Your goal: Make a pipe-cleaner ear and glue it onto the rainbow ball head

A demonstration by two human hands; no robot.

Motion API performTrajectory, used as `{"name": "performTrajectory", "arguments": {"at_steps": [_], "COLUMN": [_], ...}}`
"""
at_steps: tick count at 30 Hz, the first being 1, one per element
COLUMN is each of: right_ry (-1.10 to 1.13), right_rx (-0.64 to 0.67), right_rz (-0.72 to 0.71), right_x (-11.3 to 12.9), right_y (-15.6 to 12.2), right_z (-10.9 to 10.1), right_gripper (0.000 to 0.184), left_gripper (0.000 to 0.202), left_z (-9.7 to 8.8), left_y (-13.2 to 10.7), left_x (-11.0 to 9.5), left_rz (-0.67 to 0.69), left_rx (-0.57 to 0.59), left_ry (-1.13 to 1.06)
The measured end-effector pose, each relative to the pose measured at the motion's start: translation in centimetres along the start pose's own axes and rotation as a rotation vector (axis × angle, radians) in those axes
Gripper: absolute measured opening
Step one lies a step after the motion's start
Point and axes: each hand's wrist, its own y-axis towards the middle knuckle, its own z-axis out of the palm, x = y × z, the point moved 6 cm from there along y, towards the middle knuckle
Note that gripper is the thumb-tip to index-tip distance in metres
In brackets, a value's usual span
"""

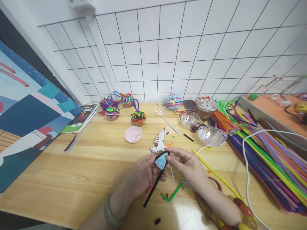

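Note:
Between my two hands is a light blue fan-shaped piece (161, 162) of pipe cleaner, edged in black. A black pipe cleaner (153, 189) runs along its rim and hangs down loose as a straight tail. My left hand (144, 172) grips the piece at its left corner, thumb on top and fingers curled beneath. My right hand (185, 163) pinches the top right corner between thumb and fingers. Just beyond the hands a white glue gun (158, 140) lies on the table. Below them is a bent green pipe cleaner (174, 193).
Several colourful wrapped balls (138, 117) stand near the wall. A pink dish (133, 134) holds small clear bits. Clear bowls (213, 135) and a lidded tub (206, 108) are at the back right. Bundled pipe cleaners (259, 166) and a white cable (245, 159) lie right; a picture board (31, 115) stands left.

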Motion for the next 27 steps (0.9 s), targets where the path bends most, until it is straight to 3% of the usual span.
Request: {"name": "performTrajectory", "arguments": {"at_steps": [16,27], "right_ry": [-0.081,-0.113], "right_rx": [-0.030,-0.059], "right_rz": [-0.017,-0.042], "right_x": [-0.34,-0.09], "right_y": [-0.01,-0.03], "right_z": [-0.44,-0.48], "right_gripper": [0.026,0.026], "left_gripper": [0.023,0.022], "left_z": [-0.76,-0.65], "left_y": [0.04,0.06], "left_x": [0.26,0.24], "left_rz": [-0.009,-0.009], "left_rx": [-0.067,-0.050], "left_ry": [-0.013,-0.020]}}
